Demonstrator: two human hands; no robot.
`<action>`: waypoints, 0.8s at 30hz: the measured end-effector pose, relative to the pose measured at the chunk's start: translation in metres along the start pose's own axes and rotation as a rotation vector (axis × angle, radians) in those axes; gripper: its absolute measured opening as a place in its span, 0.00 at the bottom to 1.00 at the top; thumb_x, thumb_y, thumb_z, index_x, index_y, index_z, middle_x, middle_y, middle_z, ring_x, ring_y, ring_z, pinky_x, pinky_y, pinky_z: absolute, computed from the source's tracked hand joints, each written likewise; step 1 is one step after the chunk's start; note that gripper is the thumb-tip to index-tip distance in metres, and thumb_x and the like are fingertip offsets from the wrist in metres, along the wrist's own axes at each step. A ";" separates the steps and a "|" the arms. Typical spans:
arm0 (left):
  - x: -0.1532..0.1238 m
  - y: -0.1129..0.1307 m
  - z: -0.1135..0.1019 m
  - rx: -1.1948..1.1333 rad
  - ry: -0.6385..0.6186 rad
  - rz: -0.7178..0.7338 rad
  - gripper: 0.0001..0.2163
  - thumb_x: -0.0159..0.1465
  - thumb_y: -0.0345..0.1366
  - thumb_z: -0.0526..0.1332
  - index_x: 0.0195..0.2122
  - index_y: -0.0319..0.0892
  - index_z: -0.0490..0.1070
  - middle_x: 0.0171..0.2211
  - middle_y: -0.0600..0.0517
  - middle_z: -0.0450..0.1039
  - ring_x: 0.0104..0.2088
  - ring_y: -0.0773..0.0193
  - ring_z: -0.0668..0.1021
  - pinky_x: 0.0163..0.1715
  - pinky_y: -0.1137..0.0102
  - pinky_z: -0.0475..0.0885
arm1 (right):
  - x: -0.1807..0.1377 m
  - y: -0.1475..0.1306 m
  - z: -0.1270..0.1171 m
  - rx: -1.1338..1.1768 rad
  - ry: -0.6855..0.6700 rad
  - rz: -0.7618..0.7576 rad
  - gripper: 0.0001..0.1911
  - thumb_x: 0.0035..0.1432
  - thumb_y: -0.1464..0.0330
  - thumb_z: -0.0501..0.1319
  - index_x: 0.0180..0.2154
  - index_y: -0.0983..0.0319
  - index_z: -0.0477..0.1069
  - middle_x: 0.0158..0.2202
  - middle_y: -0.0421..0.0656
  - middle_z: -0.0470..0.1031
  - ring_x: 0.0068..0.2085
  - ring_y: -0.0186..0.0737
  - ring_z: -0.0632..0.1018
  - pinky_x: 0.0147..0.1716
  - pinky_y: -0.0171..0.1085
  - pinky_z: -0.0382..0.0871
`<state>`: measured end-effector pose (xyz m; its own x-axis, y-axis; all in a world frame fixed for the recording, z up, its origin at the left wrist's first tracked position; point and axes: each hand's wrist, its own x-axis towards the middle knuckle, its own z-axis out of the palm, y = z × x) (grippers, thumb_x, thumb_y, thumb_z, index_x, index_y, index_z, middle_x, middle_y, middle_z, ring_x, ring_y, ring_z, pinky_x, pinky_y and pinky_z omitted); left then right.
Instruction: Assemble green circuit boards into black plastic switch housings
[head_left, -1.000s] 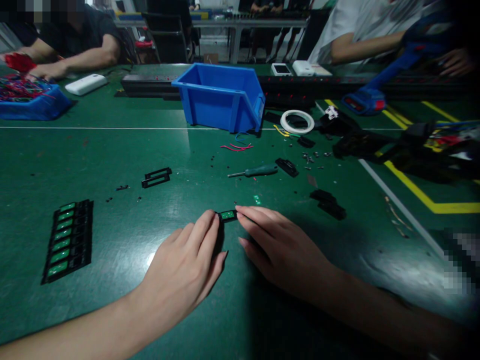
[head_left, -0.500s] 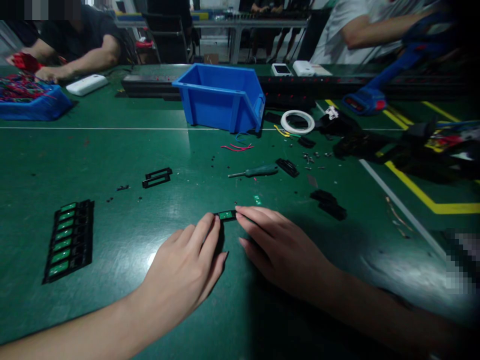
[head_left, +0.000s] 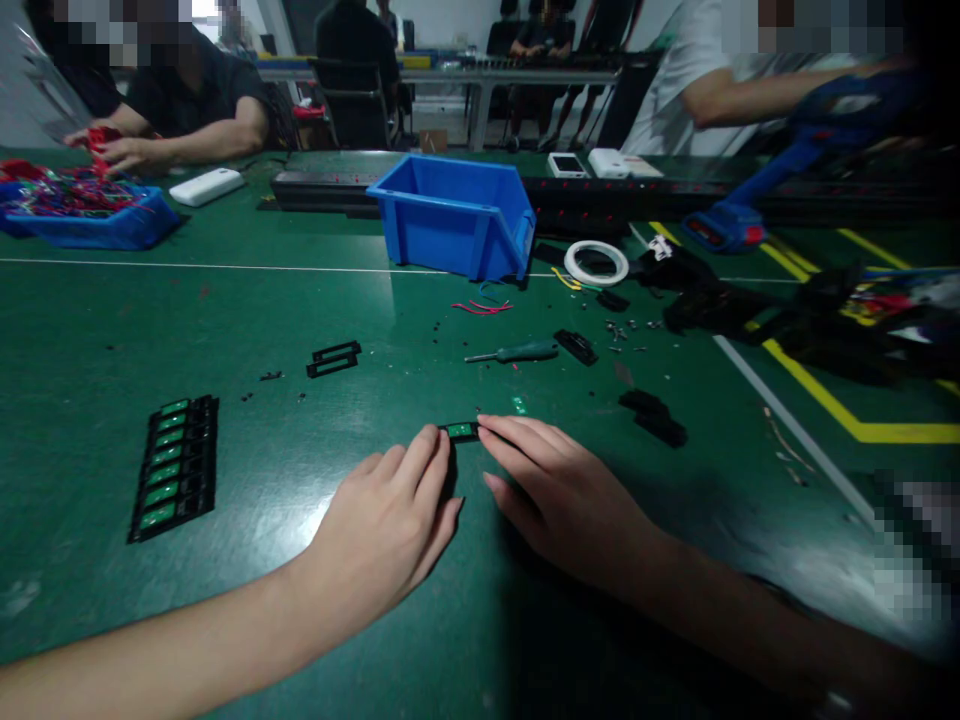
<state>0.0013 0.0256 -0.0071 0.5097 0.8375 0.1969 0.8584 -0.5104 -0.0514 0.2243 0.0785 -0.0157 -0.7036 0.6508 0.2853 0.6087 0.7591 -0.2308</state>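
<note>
A small black frame with a green circuit board in it lies on the green table between my hands. The fingertips of my left hand press on its left end, and those of my right hand on its right end. Both thumbs stand a little apart from the piece, nearer to me. Off to the left, a row of several similar black frames with green boards lies side by side. Two bare black frames rest beyond my left hand. A screwdriver with a green handle lies beyond the piece.
A blue bin stands at the back. Near it are a white tape roll, red wires and loose screws. Black parts lie to the right, below a blue power drill. Co-workers sit across the table.
The view has tilted up and turned slightly left, so the table things appear shifted. My hands stay on the small frame. A co-worker at the far left has raised a hand beside a red thing.
</note>
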 end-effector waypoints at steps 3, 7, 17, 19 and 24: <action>-0.001 0.001 -0.003 -0.001 -0.009 -0.006 0.24 0.73 0.42 0.52 0.64 0.30 0.62 0.61 0.36 0.67 0.48 0.49 0.79 0.43 0.57 0.79 | 0.000 -0.002 0.001 -0.035 -0.007 0.023 0.21 0.68 0.68 0.56 0.59 0.68 0.68 0.60 0.54 0.72 0.59 0.52 0.74 0.59 0.53 0.71; -0.001 0.003 -0.006 -0.014 -0.027 -0.012 0.24 0.73 0.41 0.50 0.64 0.29 0.62 0.61 0.36 0.67 0.49 0.50 0.78 0.46 0.58 0.79 | -0.002 -0.002 0.006 -0.084 0.058 -0.016 0.22 0.68 0.68 0.57 0.60 0.69 0.69 0.60 0.54 0.73 0.59 0.52 0.74 0.59 0.53 0.71; -0.003 0.011 -0.007 0.034 -0.030 -0.031 0.21 0.74 0.38 0.49 0.62 0.30 0.63 0.57 0.37 0.68 0.39 0.55 0.81 0.38 0.61 0.78 | -0.003 -0.007 0.003 -0.086 0.094 -0.051 0.20 0.68 0.68 0.57 0.58 0.69 0.70 0.59 0.55 0.73 0.59 0.53 0.74 0.60 0.54 0.70; -0.004 0.012 -0.008 0.034 -0.016 -0.030 0.20 0.74 0.38 0.49 0.61 0.31 0.63 0.56 0.38 0.69 0.38 0.56 0.81 0.37 0.62 0.78 | -0.002 -0.009 0.002 -0.068 0.112 -0.048 0.19 0.68 0.69 0.58 0.58 0.68 0.70 0.57 0.56 0.74 0.58 0.52 0.74 0.59 0.56 0.70; -0.007 0.012 -0.011 0.032 0.019 -0.039 0.19 0.74 0.38 0.50 0.61 0.32 0.62 0.54 0.38 0.70 0.38 0.58 0.81 0.37 0.64 0.77 | -0.002 -0.012 0.000 -0.051 0.137 -0.057 0.18 0.67 0.70 0.58 0.57 0.67 0.72 0.56 0.56 0.74 0.57 0.51 0.75 0.58 0.55 0.72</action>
<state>0.0074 0.0114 0.0017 0.4748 0.8527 0.2178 0.8792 -0.4706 -0.0742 0.2184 0.0680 -0.0132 -0.6828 0.5967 0.4216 0.5895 0.7908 -0.1646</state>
